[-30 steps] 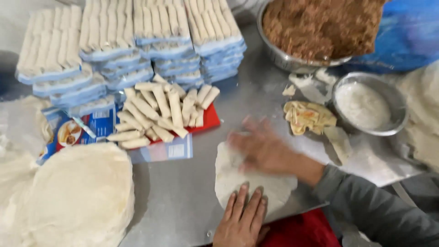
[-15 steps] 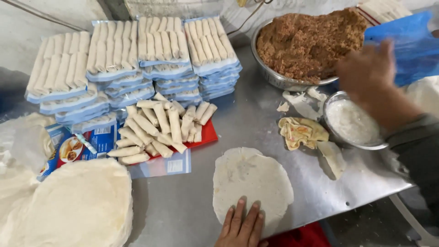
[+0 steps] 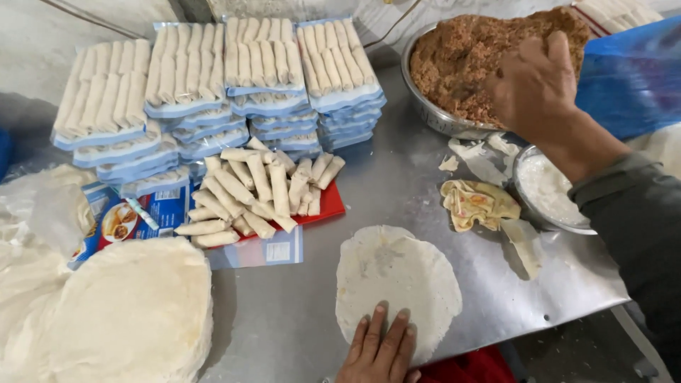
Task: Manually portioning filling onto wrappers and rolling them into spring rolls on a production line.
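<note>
Wrapper (image 3: 397, 284) lies flat under left hand (image 3: 379, 351) fingers, spread; right hand (image 3: 532, 89) fingers curl into filling (image 3: 468, 60).

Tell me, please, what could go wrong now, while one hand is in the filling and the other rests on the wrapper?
1. The right hand reaches into the bowl of filling; crumbs may drop on the table on the way to the wrapper.
2. The wrapper lies close to the table's front edge, held only by the left hand; it could slide off or tear.
3. The sleeve hangs over the small bowl of white paste and might dip in.
</note>
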